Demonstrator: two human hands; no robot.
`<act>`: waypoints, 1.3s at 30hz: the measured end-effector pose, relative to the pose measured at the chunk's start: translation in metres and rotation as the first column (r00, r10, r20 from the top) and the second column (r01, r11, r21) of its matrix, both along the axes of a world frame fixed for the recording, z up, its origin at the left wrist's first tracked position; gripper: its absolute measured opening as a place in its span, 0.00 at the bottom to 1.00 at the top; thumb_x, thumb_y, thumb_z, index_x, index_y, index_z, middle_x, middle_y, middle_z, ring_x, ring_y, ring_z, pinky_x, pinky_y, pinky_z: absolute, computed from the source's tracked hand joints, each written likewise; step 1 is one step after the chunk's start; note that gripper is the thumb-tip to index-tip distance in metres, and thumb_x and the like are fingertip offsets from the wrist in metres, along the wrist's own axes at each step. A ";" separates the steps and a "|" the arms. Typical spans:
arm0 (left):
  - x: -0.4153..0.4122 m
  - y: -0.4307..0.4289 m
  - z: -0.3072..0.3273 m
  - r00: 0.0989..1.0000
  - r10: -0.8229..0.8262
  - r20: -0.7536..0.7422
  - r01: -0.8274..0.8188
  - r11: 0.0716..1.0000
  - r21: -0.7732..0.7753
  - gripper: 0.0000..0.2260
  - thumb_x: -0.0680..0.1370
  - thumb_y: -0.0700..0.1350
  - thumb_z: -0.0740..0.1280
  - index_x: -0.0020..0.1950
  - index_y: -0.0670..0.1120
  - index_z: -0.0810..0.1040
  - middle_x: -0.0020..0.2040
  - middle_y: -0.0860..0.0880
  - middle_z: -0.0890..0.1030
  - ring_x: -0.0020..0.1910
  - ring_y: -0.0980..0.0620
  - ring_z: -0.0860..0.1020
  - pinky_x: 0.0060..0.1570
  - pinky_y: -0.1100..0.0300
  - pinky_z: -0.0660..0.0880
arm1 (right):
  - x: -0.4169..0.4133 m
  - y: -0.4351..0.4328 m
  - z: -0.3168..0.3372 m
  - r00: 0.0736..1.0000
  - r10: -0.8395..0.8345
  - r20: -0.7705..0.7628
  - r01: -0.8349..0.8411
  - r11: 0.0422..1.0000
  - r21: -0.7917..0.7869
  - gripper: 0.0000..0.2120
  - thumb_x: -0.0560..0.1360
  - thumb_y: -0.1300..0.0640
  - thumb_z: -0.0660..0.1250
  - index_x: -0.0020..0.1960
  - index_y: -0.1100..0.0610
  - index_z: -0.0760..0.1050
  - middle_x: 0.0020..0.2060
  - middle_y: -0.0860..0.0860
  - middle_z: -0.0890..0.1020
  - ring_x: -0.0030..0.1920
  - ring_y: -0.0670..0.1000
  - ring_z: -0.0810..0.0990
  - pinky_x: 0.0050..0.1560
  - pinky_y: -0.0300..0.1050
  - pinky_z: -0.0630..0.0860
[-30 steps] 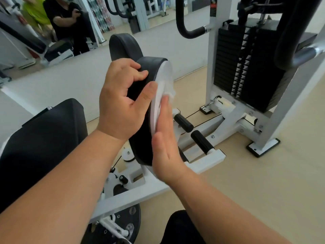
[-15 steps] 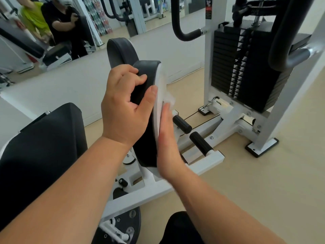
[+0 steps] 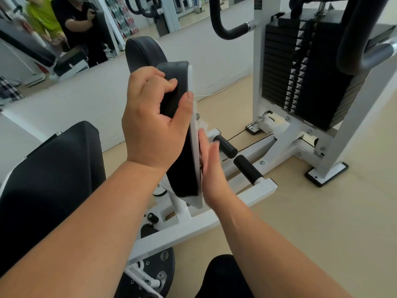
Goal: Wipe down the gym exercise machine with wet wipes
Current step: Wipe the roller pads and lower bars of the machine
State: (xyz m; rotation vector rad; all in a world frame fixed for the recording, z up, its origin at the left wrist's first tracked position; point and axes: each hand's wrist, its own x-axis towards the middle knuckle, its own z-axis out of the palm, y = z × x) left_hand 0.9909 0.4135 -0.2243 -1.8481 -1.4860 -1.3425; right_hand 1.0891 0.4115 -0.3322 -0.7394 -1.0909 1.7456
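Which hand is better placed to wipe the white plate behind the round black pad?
Right. The right hand lies flat on the white plate with the white wet wipe; the left hand grips the round black pad.

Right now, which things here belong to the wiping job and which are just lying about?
In the job: left hand gripping the black pad; right hand pressing the wet wipe against the pad's white backing.
Just about: weight stack; black foot grips; seat pad; mirror.
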 end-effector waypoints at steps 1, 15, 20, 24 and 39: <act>0.000 0.000 0.000 1.000 0.003 -0.002 -0.003 1.000 0.002 0.12 0.79 0.47 0.69 0.50 0.36 0.79 0.56 0.38 0.78 0.57 0.51 0.74 0.56 0.79 0.63 | 0.003 -0.013 -0.012 1.000 0.016 -0.026 -0.017 0.998 -0.054 0.20 0.82 0.38 0.41 0.64 0.38 0.67 0.41 0.27 0.83 0.44 0.27 0.80 0.41 0.24 0.75; 0.000 -0.003 -0.001 1.000 0.008 -0.005 -0.008 1.000 0.006 0.13 0.80 0.46 0.69 0.51 0.35 0.79 0.56 0.38 0.78 0.59 0.48 0.75 0.59 0.76 0.64 | -0.009 0.024 -0.040 0.999 0.029 0.016 -0.024 0.971 -0.236 0.40 0.77 0.23 0.39 0.82 0.41 0.57 0.76 0.37 0.64 0.77 0.43 0.61 0.78 0.47 0.52; 0.004 -0.001 -0.003 1.000 0.021 0.005 -0.021 1.000 0.022 0.13 0.80 0.46 0.69 0.51 0.36 0.79 0.56 0.38 0.78 0.58 0.53 0.73 0.58 0.78 0.63 | -0.012 0.021 -0.057 0.994 0.112 -0.006 -0.108 0.935 -0.337 0.42 0.74 0.21 0.38 0.81 0.40 0.59 0.76 0.45 0.70 0.76 0.53 0.69 0.76 0.55 0.64; 0.006 0.001 -0.004 0.999 0.031 0.014 -0.031 0.999 0.030 0.13 0.80 0.47 0.69 0.51 0.35 0.79 0.56 0.37 0.78 0.58 0.52 0.73 0.57 0.79 0.62 | -0.004 -0.016 -0.061 0.999 0.039 -0.026 -0.045 0.956 -0.290 0.46 0.70 0.17 0.41 0.80 0.39 0.61 0.78 0.41 0.68 0.78 0.48 0.65 0.80 0.54 0.59; 0.010 0.013 -0.011 0.995 -0.001 0.095 -0.005 0.998 0.061 0.14 0.78 0.49 0.70 0.50 0.37 0.79 0.56 0.39 0.77 0.57 0.52 0.74 0.60 0.61 0.73 | -0.008 -0.064 -0.052 0.981 -0.195 -0.005 0.195 0.980 -0.028 0.36 0.80 0.28 0.41 0.82 0.44 0.58 0.73 0.28 0.66 0.69 0.23 0.62 0.62 0.20 0.62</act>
